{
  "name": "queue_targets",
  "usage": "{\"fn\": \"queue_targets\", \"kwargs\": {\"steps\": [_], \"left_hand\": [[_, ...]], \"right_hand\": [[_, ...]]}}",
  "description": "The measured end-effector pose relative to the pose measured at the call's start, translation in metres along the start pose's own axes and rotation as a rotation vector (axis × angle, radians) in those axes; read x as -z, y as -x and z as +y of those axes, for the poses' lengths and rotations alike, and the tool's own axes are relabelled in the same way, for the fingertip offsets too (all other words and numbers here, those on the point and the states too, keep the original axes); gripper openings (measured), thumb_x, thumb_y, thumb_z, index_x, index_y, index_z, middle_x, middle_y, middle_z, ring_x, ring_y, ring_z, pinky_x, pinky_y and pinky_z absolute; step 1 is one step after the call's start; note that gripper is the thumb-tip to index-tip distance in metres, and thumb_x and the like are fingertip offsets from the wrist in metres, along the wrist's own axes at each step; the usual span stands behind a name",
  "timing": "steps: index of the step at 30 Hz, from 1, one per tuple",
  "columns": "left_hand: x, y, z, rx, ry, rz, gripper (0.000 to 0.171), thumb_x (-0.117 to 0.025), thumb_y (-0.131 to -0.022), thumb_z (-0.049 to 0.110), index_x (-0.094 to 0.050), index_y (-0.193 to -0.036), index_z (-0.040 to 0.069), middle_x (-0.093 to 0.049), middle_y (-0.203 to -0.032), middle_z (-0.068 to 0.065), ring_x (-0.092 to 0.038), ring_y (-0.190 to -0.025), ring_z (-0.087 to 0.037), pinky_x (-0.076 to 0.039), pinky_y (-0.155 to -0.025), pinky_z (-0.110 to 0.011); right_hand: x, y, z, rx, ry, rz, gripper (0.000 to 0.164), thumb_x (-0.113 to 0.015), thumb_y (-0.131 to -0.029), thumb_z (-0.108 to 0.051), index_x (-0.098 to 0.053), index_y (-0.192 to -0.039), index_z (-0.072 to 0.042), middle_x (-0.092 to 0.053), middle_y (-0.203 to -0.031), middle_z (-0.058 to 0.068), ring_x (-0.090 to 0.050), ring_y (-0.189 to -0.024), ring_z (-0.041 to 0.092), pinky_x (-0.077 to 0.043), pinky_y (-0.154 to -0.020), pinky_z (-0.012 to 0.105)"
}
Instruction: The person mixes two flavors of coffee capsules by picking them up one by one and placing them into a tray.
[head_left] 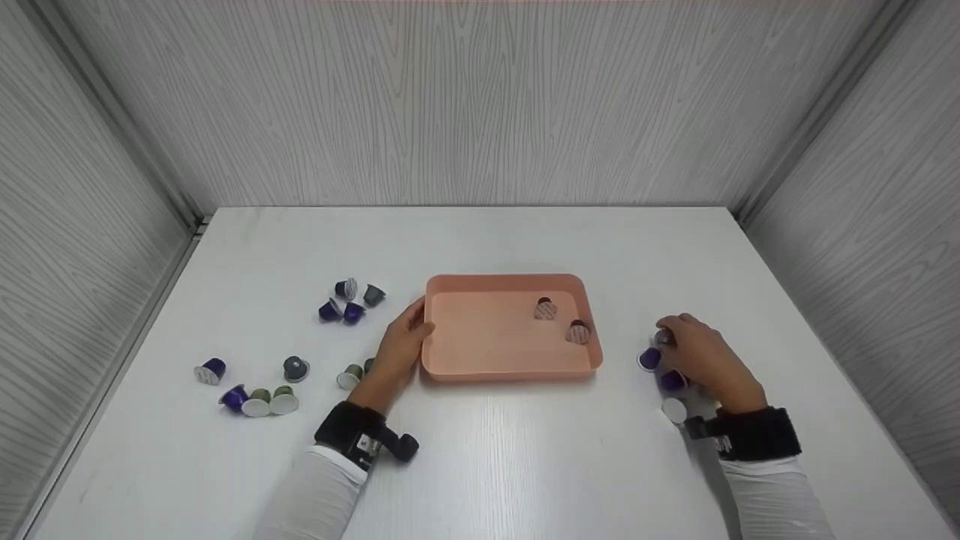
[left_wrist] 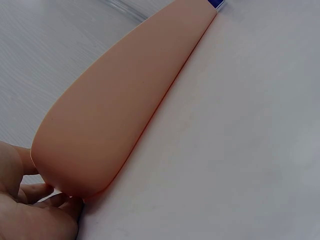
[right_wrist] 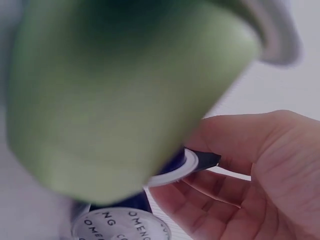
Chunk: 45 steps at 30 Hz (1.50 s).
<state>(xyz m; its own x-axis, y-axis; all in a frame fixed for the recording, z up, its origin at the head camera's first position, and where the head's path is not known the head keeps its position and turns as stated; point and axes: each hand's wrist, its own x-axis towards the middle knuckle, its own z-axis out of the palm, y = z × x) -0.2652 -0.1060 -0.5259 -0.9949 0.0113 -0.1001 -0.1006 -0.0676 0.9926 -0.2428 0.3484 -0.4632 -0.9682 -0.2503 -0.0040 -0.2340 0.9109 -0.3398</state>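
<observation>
Pink tray (head_left: 480, 330), mid-frame, has 2 pods (head_left: 577, 332) at its R end; L grip (head_left: 400, 346) clasps its L rim, prob. to steady it. R grip (head_left: 706, 361), R of frame, pinches a dark pod (head_left: 663, 337) w/ purple pods (head_left: 649, 359) next to it. More pods (head_left: 284, 403) on bench (head_left: 480, 465), L of frame, prob. bunched for easy reach.

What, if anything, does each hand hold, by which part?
Left hand grips the rectangular pink tray by its left side; right hand pinches a small, dark capsule, exact spot unclear.
</observation>
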Motion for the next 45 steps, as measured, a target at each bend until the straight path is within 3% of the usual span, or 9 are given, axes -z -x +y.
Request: {"fn": "queue_targets", "kwargs": {"steps": [9,16,18,28,35,41,45], "left_hand": [[0.001,0.001,0.000,0.015,0.000,0.007,0.059,-0.050,-0.098,-0.001,-0.030,-0.153,0.003,-0.030,-0.157,-0.014,-0.027,-0.144,-0.025,-0.024,-0.117,-0.033],[-0.001,0.006,0.009,0.017,-0.003,-0.019,0.058,-0.048,-0.098,-0.001,-0.028,-0.153,0.002,-0.028,-0.157,-0.015,-0.025,-0.145,-0.026,-0.023,-0.117,-0.034],[-0.001,0.002,0.002,0.001,-0.004,-0.013,0.057,-0.048,-0.099,-0.001,-0.029,-0.153,0.002,-0.030,-0.156,-0.015,-0.027,-0.144,-0.026,-0.025,-0.117,-0.034],[0.000,0.002,0.001,-0.005,-0.008,-0.017,0.057,-0.049,-0.099,0.000,-0.028,-0.153,0.002,-0.030,-0.156,-0.016,-0.027,-0.144,-0.027,-0.025,-0.117,-0.034],[-0.001,0.003,0.001,-0.052,-0.035,-0.001,0.057,-0.048,-0.096,-0.004,-0.030,-0.150,-0.004,-0.032,-0.154,-0.022,-0.028,-0.143,-0.031,-0.026,-0.116,-0.035],[0.000,0.001,-0.001,-0.036,-0.028,-0.004,0.057,-0.049,-0.097,-0.002,-0.030,-0.151,-0.001,-0.031,-0.155,-0.018,-0.028,-0.143,-0.029,-0.024,-0.117,-0.034],[0.001,0.000,-0.001,-0.022,-0.017,-0.011,0.057,-0.049,-0.098,-0.001,-0.030,-0.152,0.000,-0.031,-0.156,-0.017,-0.028,-0.144,-0.028,-0.024,-0.117,-0.034]], "right_hand": [[0.001,-0.003,-0.006,0.023,0.016,0.029,0.037,-0.064,-0.088,-0.006,-0.060,-0.123,0.006,-0.059,-0.111,0.022,-0.060,-0.101,0.041,-0.049,-0.089,0.057],[0.000,-0.004,-0.011,0.056,0.040,0.044,0.036,-0.067,-0.088,-0.006,-0.060,-0.121,0.006,-0.058,-0.111,0.023,-0.061,-0.101,0.040,-0.051,-0.087,0.055],[0.000,-0.003,-0.012,0.052,0.035,0.037,0.037,-0.068,-0.088,-0.007,-0.060,-0.122,0.006,-0.058,-0.112,0.022,-0.061,-0.101,0.039,-0.051,-0.087,0.054],[0.005,-0.010,-0.022,0.025,0.018,0.015,0.034,-0.065,-0.090,-0.007,-0.061,-0.122,0.002,-0.060,-0.110,0.018,-0.060,-0.101,0.036,-0.050,-0.088,0.054],[0.012,-0.018,-0.033,0.134,0.057,0.065,0.025,-0.070,-0.086,-0.003,-0.063,-0.110,0.001,-0.063,-0.097,0.014,-0.061,-0.091,0.032,-0.052,-0.081,0.051],[0.016,-0.025,-0.045,0.175,0.076,0.083,0.021,-0.071,-0.086,-0.002,-0.064,-0.105,-0.001,-0.061,-0.091,0.009,-0.058,-0.083,0.025,-0.052,-0.076,0.045],[0.019,-0.030,-0.052,0.208,0.081,0.096,0.020,-0.070,-0.087,-0.003,-0.065,-0.106,0.000,-0.062,-0.096,0.011,-0.059,-0.086,0.026,-0.052,-0.076,0.044]]}}
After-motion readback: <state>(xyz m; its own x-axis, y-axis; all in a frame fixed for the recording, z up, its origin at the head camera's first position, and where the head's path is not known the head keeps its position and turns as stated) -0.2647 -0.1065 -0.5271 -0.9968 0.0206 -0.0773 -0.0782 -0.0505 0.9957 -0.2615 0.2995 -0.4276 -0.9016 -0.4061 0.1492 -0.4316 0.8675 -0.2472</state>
